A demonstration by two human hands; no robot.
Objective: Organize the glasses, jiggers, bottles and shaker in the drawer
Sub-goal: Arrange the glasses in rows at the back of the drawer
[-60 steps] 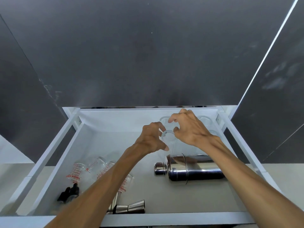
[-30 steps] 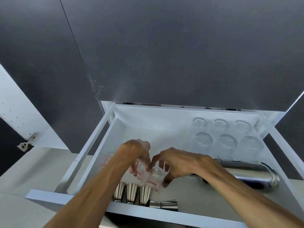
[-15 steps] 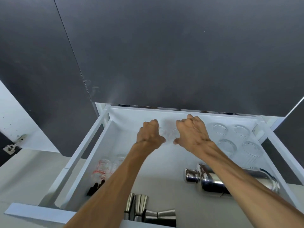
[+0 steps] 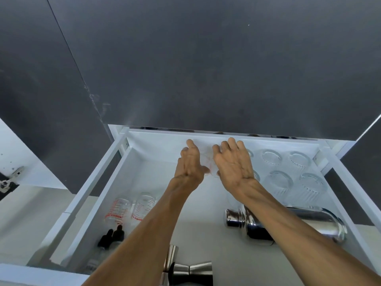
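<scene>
The white drawer [image 4: 107, 195] stands pulled out. My left hand [image 4: 189, 164] and my right hand [image 4: 233, 164] are at its back wall with fingers spread. Between them stand small clear measuring glasses [image 4: 209, 167] with faint red print, partly hidden by my palms. Several ribbed glasses [image 4: 280, 180] stand upright in rows at the back right. A steel shaker [image 4: 299, 223] lies on its side under my right forearm. Two more measuring glasses [image 4: 119, 211] with red marks lie at the left. Dropper bottles [image 4: 111, 238] with black caps lie in front of them. Steel jiggers [image 4: 189, 269] sit at the front edge.
A dark countertop [image 4: 206, 69] overhangs the drawer's back. An open cabinet door with a hinge [image 4: 12, 176] shows at the far left. The bare drawer floor [image 4: 202, 213] lies between my forearms.
Both hands carried small measuring glasses from the drawer's front left to the back wall. Since half a second ago their fingers have spread apart around those glasses.
</scene>
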